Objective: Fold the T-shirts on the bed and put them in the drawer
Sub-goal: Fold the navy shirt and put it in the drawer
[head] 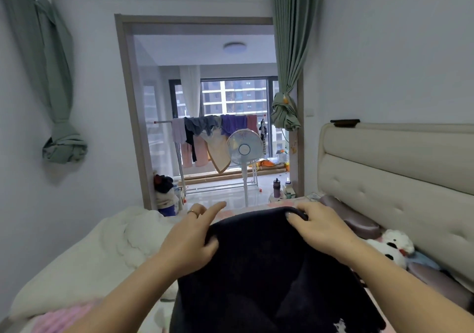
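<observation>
The person is holding a dark T-shirt (256, 268) up over the bed (420, 320), at six o'clock in the view, its top edge stretching between both hands. The left hand (192, 237), at nine o'clock of the shirt, is pinching the cloth with thumb and curled fingers while the index finger is pointing out straight. The right hand (320, 227), at two o'clock, is gripping the top edge with its fingers curled over it. A white quilt (89, 250) is lying at eight o'clock, a plush toy (392, 248) at three o'clock beside the headboard (397, 168), and a fan (245, 149) is standing at twelve o'clock.
</observation>
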